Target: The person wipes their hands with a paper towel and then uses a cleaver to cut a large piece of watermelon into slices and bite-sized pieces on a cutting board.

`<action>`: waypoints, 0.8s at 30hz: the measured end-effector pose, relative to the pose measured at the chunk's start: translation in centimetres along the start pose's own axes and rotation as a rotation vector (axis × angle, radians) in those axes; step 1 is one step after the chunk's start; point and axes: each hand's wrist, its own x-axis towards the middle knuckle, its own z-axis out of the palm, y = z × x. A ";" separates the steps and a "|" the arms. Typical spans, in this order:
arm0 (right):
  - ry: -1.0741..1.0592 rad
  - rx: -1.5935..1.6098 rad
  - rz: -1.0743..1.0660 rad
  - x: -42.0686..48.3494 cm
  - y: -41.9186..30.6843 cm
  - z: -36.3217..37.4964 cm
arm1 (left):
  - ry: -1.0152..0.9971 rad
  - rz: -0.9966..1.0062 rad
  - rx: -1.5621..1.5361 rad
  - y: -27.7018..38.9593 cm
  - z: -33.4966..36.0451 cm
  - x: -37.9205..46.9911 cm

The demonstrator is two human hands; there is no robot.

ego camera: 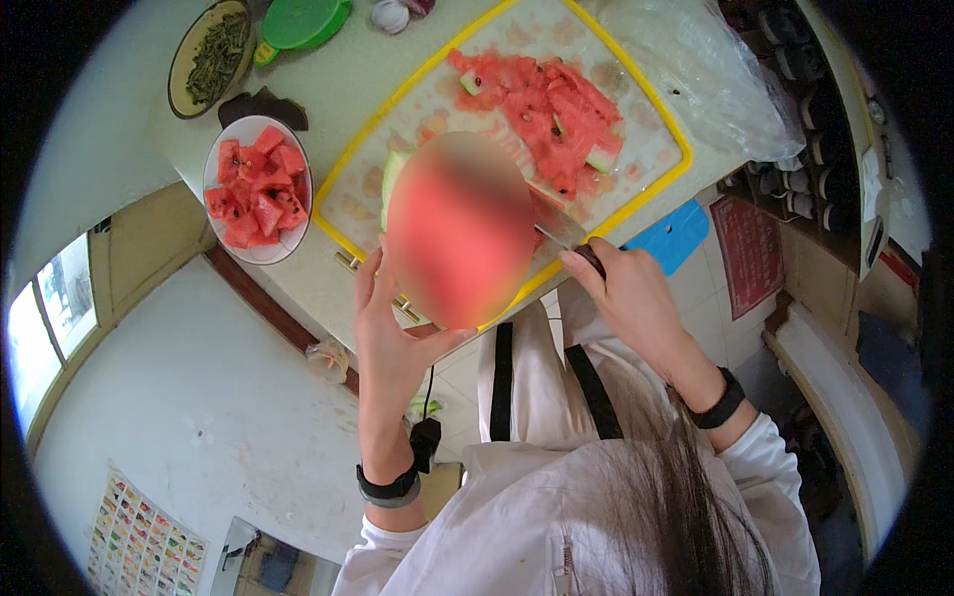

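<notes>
A large red piece of watermelon (pixel 462 261), blurred over most of its face, lies at the near part of a yellow-rimmed cutting board (pixel 350 156). My left hand (pixel 391 328) holds its left and near side, thumb and fingers spread around it. My right hand (pixel 633 298) grips the dark handle of a knife (pixel 560 227); the blade points left to the melon's right side, its tip hidden. Thin red watermelon scraps (pixel 551 112) with bits of pale rind lie on the far right of the board. An oval white bowl (pixel 307 231) of watermelon chunks stands left of the board.
Behind the bowl lie a dark flat object (pixel 264 110), a dish of dried leaves (pixel 179 74) and a green lid (pixel 305 22). Garlic (pixel 390 15) lies at the far edge. A clear plastic bag (pixel 715 89) is right of the board. A blue plastic item (pixel 674 235) is below the counter edge.
</notes>
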 end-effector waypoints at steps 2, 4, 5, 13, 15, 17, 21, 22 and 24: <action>0.011 0.001 0.001 0.3 0.6 0.4 | 0.022 0.003 0.023 0.4 0.2 -0.1; 0.018 0.006 -0.002 0.4 1.2 0.8 | 0.033 0.022 0.054 0.7 0.5 -0.3; 0.046 0.028 -0.015 0.5 1.4 0.8 | 0.040 0.038 0.086 0.8 0.7 -0.4; -0.496 0.602 0.430 4.6 3.7 -4.9 | 0.004 0.031 0.036 -1.1 -0.2 -0.2; -0.567 0.670 0.369 5.1 4.7 -5.3 | -0.012 0.031 0.066 -1.9 -0.2 -0.2; -0.531 0.608 0.224 5.1 4.8 -5.6 | -0.016 0.024 0.000 -2.9 -0.1 -0.4; 0.116 0.045 -0.199 2.0 3.8 -2.1 | -0.019 0.010 -0.049 -4.0 0.3 -1.1; 0.090 -0.066 -0.130 0.5 1.6 -2.8 | 0.016 -0.015 -0.075 -4.3 0.5 -1.2; 0.144 -0.068 -0.134 -0.8 1.4 -2.0 | 0.053 -0.036 -0.106 -4.6 0.9 -1.5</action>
